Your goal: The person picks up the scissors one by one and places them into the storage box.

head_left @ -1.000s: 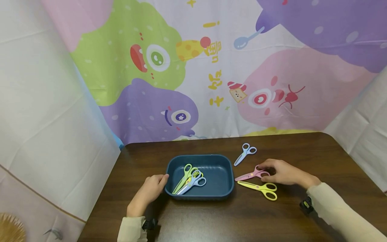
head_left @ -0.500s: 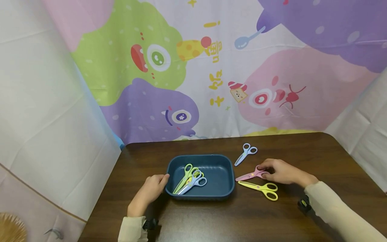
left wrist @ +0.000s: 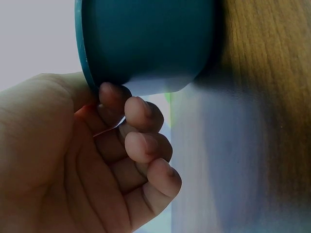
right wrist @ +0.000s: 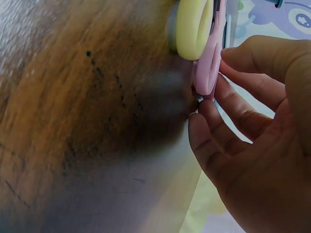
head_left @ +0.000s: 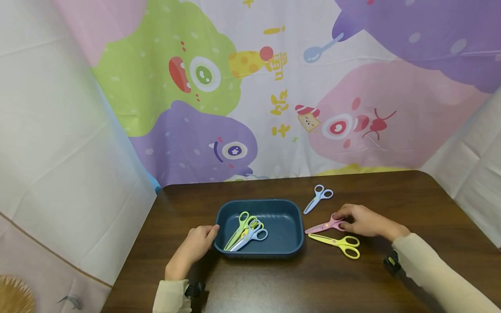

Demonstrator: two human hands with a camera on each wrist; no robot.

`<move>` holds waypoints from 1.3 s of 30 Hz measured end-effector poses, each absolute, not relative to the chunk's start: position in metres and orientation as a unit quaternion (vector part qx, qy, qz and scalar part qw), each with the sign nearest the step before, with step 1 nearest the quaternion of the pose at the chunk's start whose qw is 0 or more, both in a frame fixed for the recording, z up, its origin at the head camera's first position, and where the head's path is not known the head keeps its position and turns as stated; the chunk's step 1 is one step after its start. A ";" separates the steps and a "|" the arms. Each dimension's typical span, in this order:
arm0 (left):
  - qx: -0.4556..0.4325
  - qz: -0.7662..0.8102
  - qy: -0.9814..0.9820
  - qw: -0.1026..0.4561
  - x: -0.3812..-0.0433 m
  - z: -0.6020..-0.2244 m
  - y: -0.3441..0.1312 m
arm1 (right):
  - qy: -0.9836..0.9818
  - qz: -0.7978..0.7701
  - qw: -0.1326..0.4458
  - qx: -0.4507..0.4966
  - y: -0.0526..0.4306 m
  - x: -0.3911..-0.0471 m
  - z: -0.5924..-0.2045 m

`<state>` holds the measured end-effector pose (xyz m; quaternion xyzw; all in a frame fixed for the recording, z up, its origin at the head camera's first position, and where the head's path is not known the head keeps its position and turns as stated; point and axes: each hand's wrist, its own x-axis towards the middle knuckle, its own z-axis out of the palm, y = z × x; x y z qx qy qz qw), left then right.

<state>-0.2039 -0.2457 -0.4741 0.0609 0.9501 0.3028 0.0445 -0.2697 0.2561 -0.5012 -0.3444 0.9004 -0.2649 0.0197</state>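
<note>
A dark teal plastic box (head_left: 282, 237) stands on the brown table, and my left hand (head_left: 195, 244) pinches its left rim between thumb and index finger; the other fingers (left wrist: 148, 145) curl loosely below. To the right of the box lies a pair of pink scissors (head_left: 322, 227), tips toward the box. My right hand (head_left: 363, 221) pinches its handle loops (right wrist: 208, 70), thumb on one side and fingertips on the other. Yellow scissors (head_left: 332, 241) lie just in front of the pink pair. Behind are light blue scissors (head_left: 313, 203), handles away from me.
Inside the box, at its left, green scissors (head_left: 235, 235) and light blue scissors (head_left: 246, 239) overlap a partly hidden yellow-green pair. A cartoon-printed curtain (head_left: 282, 148) hangs along the table's back edge. White cloth (head_left: 70, 130) hangs at the left.
My right thumb and fingers have drawn closer together on the pink handles, and the right wrist has shifted slightly left. The left hand and the box have stayed put.
</note>
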 end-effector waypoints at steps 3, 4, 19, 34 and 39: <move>0.063 0.302 0.950 0.044 -0.204 -0.474 -0.245 | 0.901 -0.265 0.025 -0.343 0.257 -0.270 -0.501; 0.063 0.302 0.950 0.043 -0.204 -0.474 -0.245 | 0.900 -0.265 0.025 -0.344 0.257 -0.271 -0.501; 0.067 0.305 0.949 0.037 -0.203 -0.474 -0.245 | 0.895 -0.271 0.023 -0.353 0.256 -0.278 -0.506; 0.065 0.306 0.949 0.048 -0.203 -0.472 -0.245 | 0.901 -0.277 0.040 -0.331 0.255 -0.277 -0.504; 0.066 0.305 0.949 0.049 -0.203 -0.473 -0.246 | 0.902 -0.277 0.042 -0.330 0.255 -0.277 -0.503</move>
